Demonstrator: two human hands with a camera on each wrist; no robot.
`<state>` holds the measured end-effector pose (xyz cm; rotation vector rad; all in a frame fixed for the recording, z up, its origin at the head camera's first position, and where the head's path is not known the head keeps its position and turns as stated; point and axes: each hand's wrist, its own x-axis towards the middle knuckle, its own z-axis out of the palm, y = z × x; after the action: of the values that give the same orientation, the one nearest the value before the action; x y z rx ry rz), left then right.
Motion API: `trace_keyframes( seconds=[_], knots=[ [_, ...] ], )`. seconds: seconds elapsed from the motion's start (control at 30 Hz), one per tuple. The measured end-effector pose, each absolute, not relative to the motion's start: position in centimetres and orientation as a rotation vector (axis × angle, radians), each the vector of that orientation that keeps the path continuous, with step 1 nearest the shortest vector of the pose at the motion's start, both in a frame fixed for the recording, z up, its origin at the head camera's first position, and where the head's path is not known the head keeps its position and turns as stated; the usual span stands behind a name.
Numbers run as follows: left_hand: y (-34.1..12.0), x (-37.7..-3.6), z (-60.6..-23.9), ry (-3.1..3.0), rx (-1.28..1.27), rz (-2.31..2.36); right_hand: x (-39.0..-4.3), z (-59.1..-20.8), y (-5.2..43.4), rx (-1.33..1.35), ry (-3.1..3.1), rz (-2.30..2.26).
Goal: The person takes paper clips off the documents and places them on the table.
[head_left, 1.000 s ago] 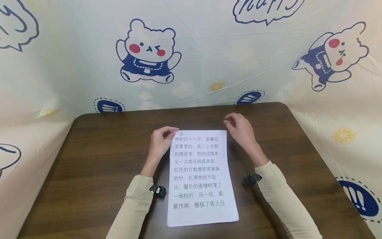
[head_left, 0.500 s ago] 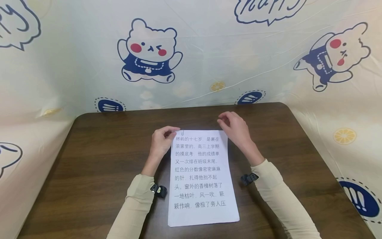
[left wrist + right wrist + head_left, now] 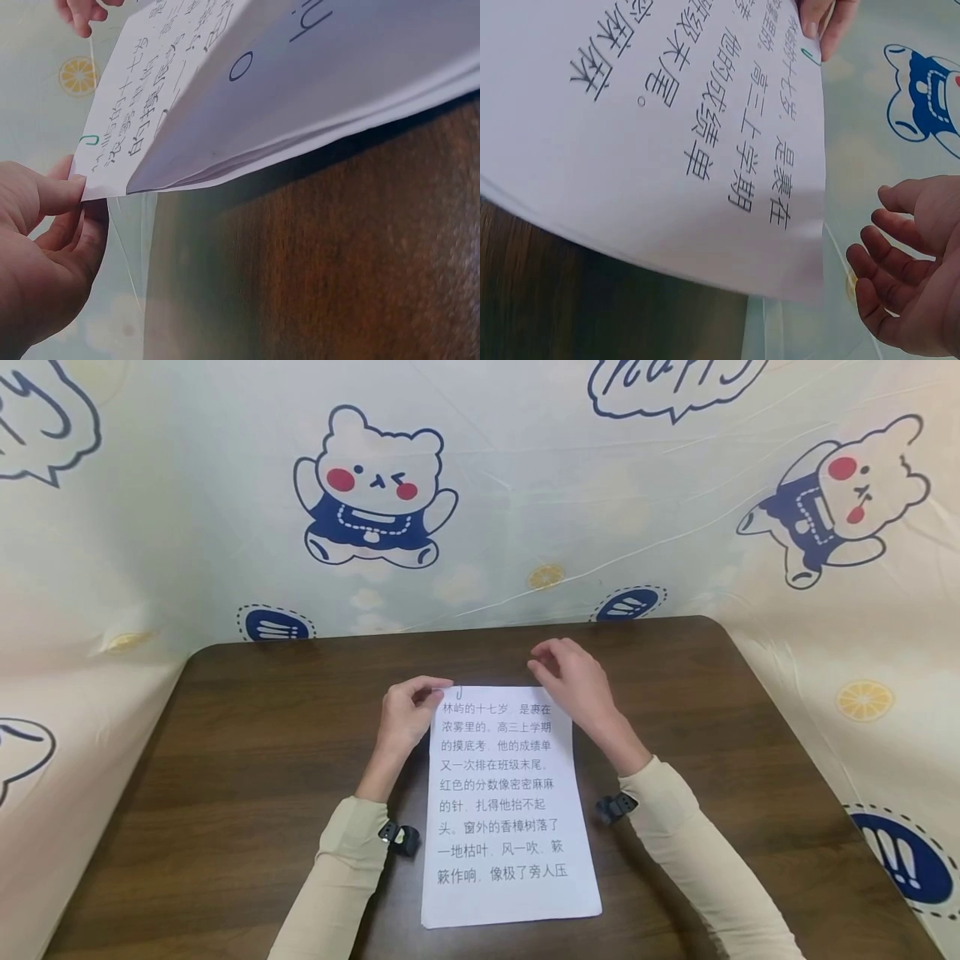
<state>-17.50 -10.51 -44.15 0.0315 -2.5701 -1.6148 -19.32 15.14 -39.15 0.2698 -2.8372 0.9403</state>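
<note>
A stack of printed sheets (image 3: 506,802) lies lengthwise in the middle of a dark wooden table (image 3: 247,760), its top page covered in large black Chinese characters and its far left corner fastened by a small green paper clip (image 3: 454,692). At left, the person's left hand (image 3: 405,714) pinches that clipped corner between thumb and fingers; the left wrist view shows the thumb (image 3: 56,196) pressed on the paper's edge just below the clip (image 3: 88,140), with several sheets layered underneath. At right, the right hand (image 3: 576,681) hovers over the far right corner of the stack, fingers loosely curled and apart, holding nothing; the right wrist view shows its palm (image 3: 915,277) open beside the paper's edge without touching it. Both arms wear cream sleeves (image 3: 341,868). Behind the table hangs a pale cloth (image 3: 525,510) printed with cartoon bears and lemon slices.
</note>
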Motion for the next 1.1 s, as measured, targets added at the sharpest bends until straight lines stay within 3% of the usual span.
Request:
trace_keyframes(
  seconds=[1.1],
  knots=[
    [-10.3,-17.5,-44.3,-2.572,0.036,-1.62,-19.2,-40.1,10.1,0.521,-2.879,0.855]
  ],
)
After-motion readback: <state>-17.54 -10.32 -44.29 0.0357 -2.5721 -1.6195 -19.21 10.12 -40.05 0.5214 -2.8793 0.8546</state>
